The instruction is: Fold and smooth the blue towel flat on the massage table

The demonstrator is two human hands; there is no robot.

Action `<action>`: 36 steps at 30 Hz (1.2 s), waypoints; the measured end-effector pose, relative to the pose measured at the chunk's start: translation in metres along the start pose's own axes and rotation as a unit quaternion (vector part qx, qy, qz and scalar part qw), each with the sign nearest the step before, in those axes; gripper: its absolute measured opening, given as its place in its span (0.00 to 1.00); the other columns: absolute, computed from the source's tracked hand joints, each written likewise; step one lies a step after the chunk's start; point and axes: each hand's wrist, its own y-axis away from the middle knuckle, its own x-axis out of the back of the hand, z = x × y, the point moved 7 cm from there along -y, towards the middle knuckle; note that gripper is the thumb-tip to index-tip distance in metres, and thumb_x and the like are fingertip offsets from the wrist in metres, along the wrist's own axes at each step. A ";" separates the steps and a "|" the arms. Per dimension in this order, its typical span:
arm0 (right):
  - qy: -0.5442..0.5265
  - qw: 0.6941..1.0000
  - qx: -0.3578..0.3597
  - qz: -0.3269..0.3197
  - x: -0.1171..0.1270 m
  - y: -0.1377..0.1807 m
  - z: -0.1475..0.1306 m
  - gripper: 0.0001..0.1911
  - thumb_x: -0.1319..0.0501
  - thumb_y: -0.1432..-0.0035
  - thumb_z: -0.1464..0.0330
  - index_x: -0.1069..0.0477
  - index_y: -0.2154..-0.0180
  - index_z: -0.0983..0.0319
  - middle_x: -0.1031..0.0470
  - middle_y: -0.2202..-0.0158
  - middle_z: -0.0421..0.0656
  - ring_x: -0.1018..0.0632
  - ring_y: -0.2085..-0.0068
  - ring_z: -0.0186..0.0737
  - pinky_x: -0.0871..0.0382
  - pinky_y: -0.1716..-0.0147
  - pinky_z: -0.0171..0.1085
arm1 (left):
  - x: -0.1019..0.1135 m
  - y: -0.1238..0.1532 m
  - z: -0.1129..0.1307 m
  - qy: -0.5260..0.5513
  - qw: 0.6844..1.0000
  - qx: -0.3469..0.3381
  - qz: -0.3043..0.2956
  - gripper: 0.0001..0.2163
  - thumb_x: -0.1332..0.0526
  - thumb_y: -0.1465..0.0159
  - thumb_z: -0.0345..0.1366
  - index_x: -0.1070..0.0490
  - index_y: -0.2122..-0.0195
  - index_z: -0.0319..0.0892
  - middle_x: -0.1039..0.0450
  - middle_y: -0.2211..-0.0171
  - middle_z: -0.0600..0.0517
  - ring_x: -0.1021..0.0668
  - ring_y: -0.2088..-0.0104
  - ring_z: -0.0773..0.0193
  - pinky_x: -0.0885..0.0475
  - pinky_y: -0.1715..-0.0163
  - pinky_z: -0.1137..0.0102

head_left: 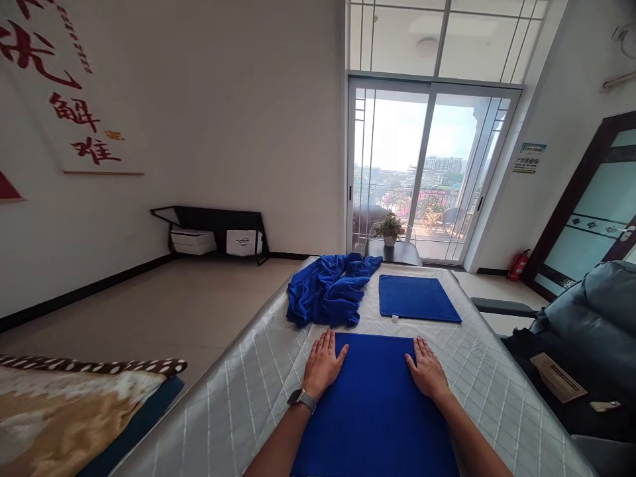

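- Quilted silver-grey mattress (258, 371) in the foreground.
- Beyond its far edge: a dark chair (403, 254) carrying a potted plant (389, 227), then sliding glass doors (424, 152) letting in bright daylight.
- Outside the glass: pink blossoms (433, 200), pale apartment blocks (444, 163).
- Off the far left corner: a low black rack (218, 218) with white boxes (193, 242), against a white wall (248, 132).
- Left wall (50, 245): a red-lettered calligraphy scroll (92, 112).
- Beige floor (228, 291), black skirting (84, 291).
- Beside the right edge: a dark armchair (596, 311); farther back, a red fire extinguisher (518, 265) and a dark-framed door (589, 209) with frosted panes.
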 end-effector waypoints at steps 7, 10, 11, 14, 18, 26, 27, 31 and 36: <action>0.011 1.000 -0.003 0.001 -0.001 -0.002 0.001 0.39 0.61 0.29 0.52 0.55 0.27 0.70 0.58 0.25 0.49 0.54 0.26 0.44 0.61 0.29 0.42 | 0.002 0.001 0.001 0.012 1.000 0.007 -0.018 0.37 0.60 0.27 0.55 0.46 0.30 0.26 0.47 0.29 0.34 0.42 0.28 0.48 0.48 0.30 0.56; 0.021 1.000 -0.014 -0.007 0.000 -0.002 0.002 0.39 0.62 0.29 0.53 0.55 0.27 0.71 0.58 0.25 0.49 0.54 0.26 0.44 0.63 0.29 0.44 | 0.003 0.002 0.001 0.015 1.000 0.007 -0.021 0.38 0.61 0.27 0.56 0.47 0.29 0.26 0.47 0.28 0.35 0.42 0.28 0.49 0.49 0.30 0.56; 0.021 1.000 -0.016 -0.010 0.000 -0.001 0.002 0.39 0.62 0.29 0.53 0.55 0.27 0.71 0.58 0.25 0.50 0.54 0.26 0.43 0.63 0.29 0.44 | 0.003 0.002 0.001 0.017 1.000 0.007 -0.019 0.38 0.61 0.27 0.56 0.47 0.29 0.27 0.47 0.28 0.35 0.42 0.28 0.49 0.49 0.30 0.55; 0.018 1.000 -0.019 -0.017 0.001 -0.001 0.002 0.40 0.63 0.29 0.52 0.55 0.27 0.72 0.58 0.25 0.50 0.55 0.26 0.43 0.63 0.29 0.43 | 0.003 0.002 0.000 0.022 1.000 0.006 -0.016 0.38 0.61 0.28 0.57 0.46 0.29 0.28 0.47 0.28 0.36 0.42 0.28 0.49 0.48 0.30 0.55; 0.019 0.999 -0.020 -0.020 0.001 -0.001 0.002 0.40 0.63 0.30 0.52 0.56 0.27 0.73 0.58 0.25 0.50 0.55 0.25 0.43 0.64 0.29 0.43 | 0.001 0.001 -0.001 0.021 1.000 0.008 -0.022 0.39 0.61 0.28 0.57 0.46 0.29 0.27 0.47 0.28 0.35 0.42 0.28 0.49 0.49 0.30 0.56; 0.018 0.999 -0.023 -0.024 -0.002 -0.002 0.004 0.40 0.62 0.30 0.52 0.57 0.27 0.71 0.60 0.25 0.49 0.55 0.25 0.42 0.65 0.29 0.42 | -0.002 0.000 -0.002 0.017 1.000 0.003 -0.013 0.38 0.61 0.28 0.57 0.46 0.29 0.30 0.47 0.28 0.36 0.42 0.28 0.50 0.48 0.31 0.55; 0.016 0.999 -0.024 -0.023 -0.001 -0.001 0.003 0.40 0.62 0.30 0.52 0.58 0.27 0.71 0.60 0.25 0.49 0.55 0.25 0.42 0.65 0.29 0.42 | -0.002 0.000 -0.002 0.015 1.000 0.000 -0.011 0.38 0.62 0.28 0.57 0.45 0.29 0.31 0.47 0.28 0.36 0.42 0.28 0.50 0.48 0.31 0.55; 0.005 1.000 -0.022 -0.014 0.001 0.000 0.002 0.40 0.62 0.30 0.52 0.57 0.27 0.72 0.59 0.25 0.49 0.55 0.25 0.43 0.65 0.29 0.42 | -0.001 0.001 -0.001 0.009 1.000 0.002 -0.004 0.38 0.61 0.28 0.56 0.45 0.30 0.29 0.46 0.28 0.35 0.42 0.28 0.50 0.48 0.31 0.56; -0.010 1.000 -0.025 -0.011 0.002 0.001 0.001 0.40 0.62 0.30 0.53 0.58 0.27 0.72 0.59 0.25 0.49 0.55 0.26 0.43 0.65 0.29 0.43 | -0.001 0.002 0.002 0.001 1.000 0.001 -0.006 0.37 0.60 0.28 0.56 0.46 0.29 0.30 0.46 0.29 0.35 0.42 0.28 0.48 0.47 0.31 0.54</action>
